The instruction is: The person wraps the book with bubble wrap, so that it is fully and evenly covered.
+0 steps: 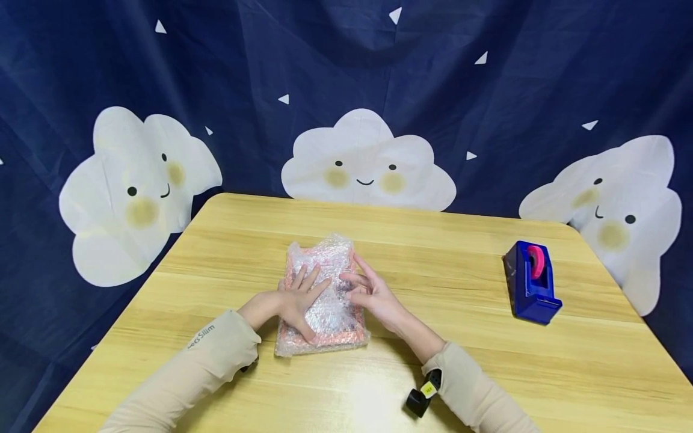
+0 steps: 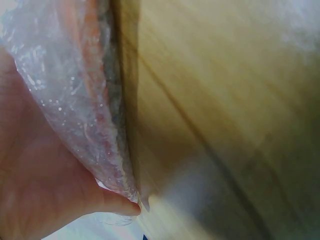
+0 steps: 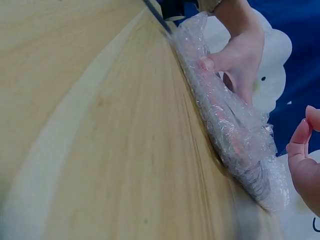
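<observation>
While both forearms reach in from the near edge of the table point(image 1: 465, 252), the left hand point(image 1: 295, 300) lies palm down on the parcel point(image 1: 323, 288), a flat pinkish thing wrapped in bubble wrap. Its fingers are straight and spread, pointing away and to the right, with the thumb stretched along the wrap toward the near edge. Nothing is gripped; the hand simply presses on the wrap. From the left wrist view the palm point(image 2: 35, 175) sits against the wrap, and the parcel's point(image 2: 85, 100) edge rests on the wood just beside it.

Just right of that, the right hand point(image 1: 373, 294) comes in over the parcel's right side, turned partly on edge, with its fingers loosely extended and pointing left toward the left fingertips. They are relaxed and hold nothing; whether they touch the wrap cannot be told from the head view. In the right wrist view the fingertips point(image 3: 302, 135) hover near the parcel's point(image 3: 235, 130) end, apart from it, while the left hand point(image 3: 240, 55) presses on the wrap further off.

The parcel lies flat near the middle of the table, beneath the left hand. A blue tape dispenser point(image 1: 532, 281) stands well apart to the right.
</observation>
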{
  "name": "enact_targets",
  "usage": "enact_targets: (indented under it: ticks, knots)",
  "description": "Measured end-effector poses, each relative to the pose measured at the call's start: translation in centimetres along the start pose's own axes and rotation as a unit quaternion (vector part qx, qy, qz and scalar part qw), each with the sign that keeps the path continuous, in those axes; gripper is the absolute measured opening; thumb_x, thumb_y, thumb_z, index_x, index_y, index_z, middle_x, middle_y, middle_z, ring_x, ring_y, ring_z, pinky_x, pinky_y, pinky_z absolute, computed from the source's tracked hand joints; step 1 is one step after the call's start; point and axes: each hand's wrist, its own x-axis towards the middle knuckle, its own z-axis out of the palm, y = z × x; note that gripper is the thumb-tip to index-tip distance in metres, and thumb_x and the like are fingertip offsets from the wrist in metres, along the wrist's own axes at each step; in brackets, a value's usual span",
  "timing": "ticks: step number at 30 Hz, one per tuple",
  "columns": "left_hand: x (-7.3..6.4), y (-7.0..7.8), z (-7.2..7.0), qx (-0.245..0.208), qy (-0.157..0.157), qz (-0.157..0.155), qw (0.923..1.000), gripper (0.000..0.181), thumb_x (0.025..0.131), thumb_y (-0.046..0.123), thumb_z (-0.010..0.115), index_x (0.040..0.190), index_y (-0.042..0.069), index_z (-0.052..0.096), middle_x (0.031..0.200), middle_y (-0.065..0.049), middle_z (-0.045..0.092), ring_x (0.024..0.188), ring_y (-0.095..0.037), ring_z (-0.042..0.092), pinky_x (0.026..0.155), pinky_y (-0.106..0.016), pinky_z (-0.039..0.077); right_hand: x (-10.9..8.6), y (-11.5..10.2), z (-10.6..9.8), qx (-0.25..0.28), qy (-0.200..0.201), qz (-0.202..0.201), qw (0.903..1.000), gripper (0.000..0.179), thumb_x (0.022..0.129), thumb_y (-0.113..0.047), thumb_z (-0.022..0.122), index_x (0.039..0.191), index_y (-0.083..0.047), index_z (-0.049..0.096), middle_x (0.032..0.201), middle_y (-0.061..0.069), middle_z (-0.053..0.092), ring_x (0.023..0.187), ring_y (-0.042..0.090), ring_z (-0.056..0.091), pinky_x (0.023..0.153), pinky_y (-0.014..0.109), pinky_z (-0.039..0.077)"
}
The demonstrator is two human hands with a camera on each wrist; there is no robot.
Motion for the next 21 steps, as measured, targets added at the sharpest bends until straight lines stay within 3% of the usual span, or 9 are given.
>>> enact_targets:
  ticks: [6,12,21]
  knots:
    - [0.0,0.0,0.02,-0.001,-0.001,-0.004,1.0,0.122,0.059,0.053,0.077,0.148,0.019,0.0,0.148,-0.013,-0.024,0.133,-0.037,-0.024,0.097,-0.072,0.0,0.02,-0.27,0.15,-0.007,-0.012,0.006,0.9999,0.084,0.082,0.004,0.056,0.148,-0.014,0.007,0.13,0.028,0.043,0.079,0.011,0.057,0.07,0.021,0.049]
    - [0.04,0.05,0.05,0.002,0.0,-0.003,1.0,0.122,0.059,0.053,0.077,0.148,0.019,0.0,0.148,-0.014,-0.024,0.133,-0.037,-0.024,0.097,-0.072,0.0,-0.01,-0.56,-0.07,-0.022,0.002,0.029,0.9993,0.068,0.087,0.001,0.044,0.147,-0.013,0.013,0.13,0.018,0.047,0.082,0.014,0.05,0.074,0.023,0.047]
    - [-0.01,0.03,0.07,0.0,0.001,-0.004,1.0,0.122,0.059,0.053,0.077,0.148,0.018,0.0,0.148,-0.014,-0.024,0.133,-0.036,-0.025,0.097,-0.072,0.0,0.3,-0.87,0.06,-0.02,0.011,0.05,0.9985,0.066,0.083,0.005,0.034,0.146,-0.009,0.017,0.123,0.017,0.05,0.072,0.012,0.045,0.066,0.02,0.042]
